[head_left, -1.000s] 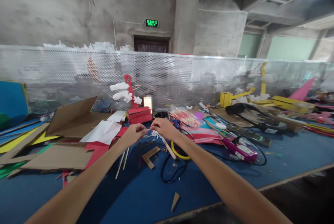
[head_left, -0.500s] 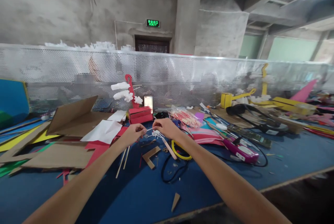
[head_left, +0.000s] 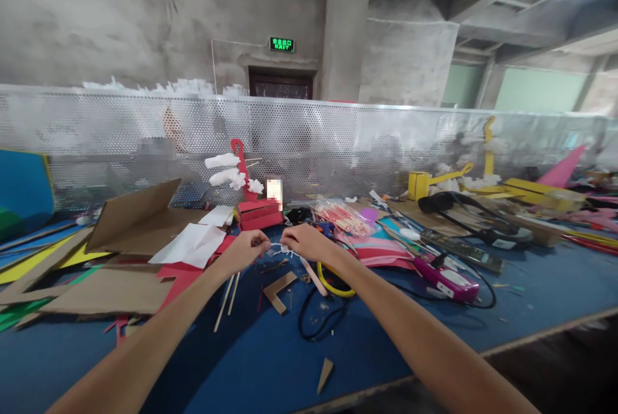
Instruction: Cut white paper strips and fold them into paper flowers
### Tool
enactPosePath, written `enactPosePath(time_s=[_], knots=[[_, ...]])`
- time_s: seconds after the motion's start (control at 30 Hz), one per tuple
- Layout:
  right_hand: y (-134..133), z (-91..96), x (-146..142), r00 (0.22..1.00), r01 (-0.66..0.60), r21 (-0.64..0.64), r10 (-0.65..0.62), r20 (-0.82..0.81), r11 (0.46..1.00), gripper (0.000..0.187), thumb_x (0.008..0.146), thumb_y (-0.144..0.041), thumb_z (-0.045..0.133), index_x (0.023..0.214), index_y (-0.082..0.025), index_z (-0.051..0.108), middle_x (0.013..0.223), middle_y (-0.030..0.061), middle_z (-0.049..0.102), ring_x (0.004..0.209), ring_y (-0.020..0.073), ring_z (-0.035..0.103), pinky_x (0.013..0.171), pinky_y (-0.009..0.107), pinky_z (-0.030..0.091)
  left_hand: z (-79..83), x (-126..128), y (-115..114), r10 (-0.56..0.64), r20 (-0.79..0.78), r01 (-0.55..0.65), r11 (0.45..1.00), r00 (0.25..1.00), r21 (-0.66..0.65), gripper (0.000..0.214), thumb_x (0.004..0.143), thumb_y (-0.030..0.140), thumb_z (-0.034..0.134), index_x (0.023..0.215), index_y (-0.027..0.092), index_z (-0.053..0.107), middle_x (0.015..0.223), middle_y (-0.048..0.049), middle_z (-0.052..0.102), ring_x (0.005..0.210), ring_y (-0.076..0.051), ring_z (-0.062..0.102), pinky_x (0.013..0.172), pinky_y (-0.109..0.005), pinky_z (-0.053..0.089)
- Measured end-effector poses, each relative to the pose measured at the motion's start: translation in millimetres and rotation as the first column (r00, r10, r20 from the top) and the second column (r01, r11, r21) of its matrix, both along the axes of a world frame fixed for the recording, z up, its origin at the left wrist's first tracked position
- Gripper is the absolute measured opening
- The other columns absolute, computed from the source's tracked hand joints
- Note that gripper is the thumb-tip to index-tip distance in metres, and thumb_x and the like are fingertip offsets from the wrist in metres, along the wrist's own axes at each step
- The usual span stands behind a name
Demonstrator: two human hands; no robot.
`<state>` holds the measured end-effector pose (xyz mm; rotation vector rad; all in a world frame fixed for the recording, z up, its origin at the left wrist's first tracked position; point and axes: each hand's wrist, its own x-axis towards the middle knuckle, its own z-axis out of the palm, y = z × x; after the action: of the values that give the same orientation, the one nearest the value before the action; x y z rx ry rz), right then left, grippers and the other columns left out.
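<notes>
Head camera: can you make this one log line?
left hand: pinches white strand | right hand: at strand, grip unclear | red box: beyond hands

Left hand (head_left: pixel 248 248) and right hand (head_left: pixel 305 242) pinch a thin white strand (head_left: pixel 276 245) — L-shaped cardboard (head_left: pixel 271 293) at their six o'clock.

Left hand (head_left: pixel 248 248) and right hand (head_left: pixel 305 242) face each other, pinched, near but apart. Bare forearms (head_left: pixel 167 327) reach forward, converging.
</notes>
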<state>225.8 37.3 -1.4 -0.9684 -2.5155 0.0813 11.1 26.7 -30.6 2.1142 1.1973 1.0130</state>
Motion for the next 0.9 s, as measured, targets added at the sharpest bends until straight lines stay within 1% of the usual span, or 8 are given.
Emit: enactPosePath(time_s=[0.13, 0.33, 0.5, 0.6, 0.67, 0.77, 0.83, 0.9], knots=[[5, -3.9, 0, 0.997, -0.073, 0.078, 0.073, 0.007, 0.994, 0.017, 0.083, -0.031, 0.061, 0.088, -0.016, 0.068, 0.085, 0.0052, 0.067, 0.079, 0.0150, 0.059, 0.071, 0.022, 0.038, -0.1, -1, 1, 0.007, -0.037, -0.008, 1.000, 0.999, -0.025, 0.030, 0.077, 0.040, 0.055, 0.084, 0.012, 0.063, 0.068, -0.0047, 0.064, 0.061, -0.017, 0.058, 0.055, -0.025, 0.042], [11, -8.5, -1, 0.995, -0.092, 0.083, 0.089, 0.041, 0.992, 0.014, 0.081, -0.018, 0.060, 0.087, -0.018, 0.072, 0.088, 0.0050, 0.067, 0.081, 0.0141, 0.060, 0.073, 0.022, 0.039, 1.4, 0, -2, -0.003, -0.083, 0.002, 1.000, 0.997, -0.012, 0.030, 0.079, 0.041, 0.052, 0.086, 0.013, 0.063, 0.070, -0.0044, 0.065, 0.061, -0.017, 0.059, 0.055, -0.025, 0.043], [5, -2.8, 2, 0.998, 0.024, 0.032, -0.026, 0.057, 0.999, 0.015, 0.081, -0.025, 0.060, 0.090, -0.020, 0.071, 0.084, 0.0027, 0.070, 0.077, 0.0147, 0.062, 0.067, 0.022, 0.039, 5.3, -4, -1, 0.025, -0.154, -0.008, 0.994, 0.988, 0.109, 0.028, 0.082, 0.039, 0.048, 0.088, 0.016, 0.062, 0.079, -0.0051, 0.067, 0.068, -0.018, 0.061, 0.063, -0.027, 0.046], [2, 2.2, 6, 0.987, 0.129, 0.049, -0.133, 0.088, 0.990, 0.016, 0.082, -0.029, 0.059, 0.090, -0.021, 0.070, 0.086, 0.0028, 0.071, 0.077, 0.0156, 0.063, 0.066, 0.022, 0.038, 13.4, -13, -1, 0.133, -0.213, -0.079, 0.967, 0.968, 0.241, 0.023, 0.084, 0.035, 0.046, 0.091, 0.018, 0.060, 0.091, -0.0064, 0.067, 0.084, -0.020, 0.062, 0.075, -0.029, 0.046], [2, 4.0, 9, 0.973, 0.193, 0.065, -0.200, 0.117, 0.979, 0.016, 0.081, -0.029, 0.059, 0.089, -0.021, 0.070, 0.087, 0.0032, 0.071, 0.078, 0.0168, 0.063, 0.065, 0.023, 0.039, 20.1, -22, -3, 0.278, -0.303, -0.179, 0.932, 0.912, 0.315, 0.021, 0.084, 0.032, 0.045, 0.094, 0.019, 0.058, 0.093, -0.0069, 0.067, 0.086, -0.021, 0.062, 0.076, -0.030, 0.045], [5, 3.8, 12, 0.949, 0.267, 0.079, -0.276, 0.152, 0.961, 0.015, 0.079, -0.028, 0.059, 0.087, -0.021, 0.069, 0.088, 0.0038, 0.071, 0.080, 0.0191, 0.063, 0.064, 0.024, 0.039, 28.7, -39, -5, 0.517, -0.432, -0.338, 0.839, 0.739, 0.426, 0.020, 0.084, 0.027, 0.043, 0.097, 0.021, 0.057, 0.097, -0.0079, 0.065, 0.090, -0.024, 0.061, 0.077, -0.032, 0.043], [6, 2.6, 14, 0.935, 0.302, 0.082, -0.312, 0.168, 0.950, 0.015, 0.078, -0.027, 0.059, 0.086, -0.021, 0.069, 0.088, 0.0049, 0.071, 0.080, 0.0203, 0.064, 0.064, 0.025, 0.040, 31.7, -53, -6, 0.612, -0.495, -0.409, 0.787, 0.617, 0.462, 0.024, 0.085, 0.024, 0.040, 0.102, 0.022, 0.057, 0.103, -0.0095, 0.063, 0.096, -0.026, 0.059, 0.080, -0.034, 0.042], [6, 1.2, 15, 0.923, 0.328, 0.074, -0.336, 0.187, 0.942, 0.014, 0.077, -0.027, 0.060, 0.085, -0.021, 0.070, 0.089, 0.0063, 0.071, 0.080, 0.0213, 0.064, 0.065, 0.026, 0.040, 31.9, -67, -6, 0.647, -0.570, -0.500, 0.759, 0.507, 0.417, 0.028, 0.082, 0.021, 0.041, 0.106, 0.021, 0.056, 0.107, -0.0123, 0.061, 0.099, -0.029, 0.058, 0.080, -0.037, 0.043]])
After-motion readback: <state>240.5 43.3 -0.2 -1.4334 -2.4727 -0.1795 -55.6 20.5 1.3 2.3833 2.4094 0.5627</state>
